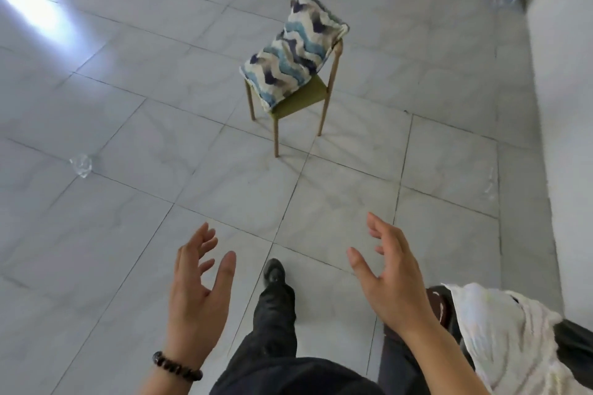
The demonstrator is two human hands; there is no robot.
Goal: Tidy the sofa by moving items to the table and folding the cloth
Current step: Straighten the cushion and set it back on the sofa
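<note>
A cushion with a blue, navy and cream wave pattern lies on a small green-seated chair with thin wooden legs, out on the tiled floor ahead. A white cloth lies crumpled at the lower right, partly over something dark. My left hand and my right hand are both raised in front of me, fingers spread and holding nothing, well short of the chair. No sofa or table is in view.
Pale marble-look floor tiles fill most of the view. A crumpled clear plastic piece lies on the floor at the left. A white wall runs along the right. My dark-trousered leg and shoe step forward between my hands.
</note>
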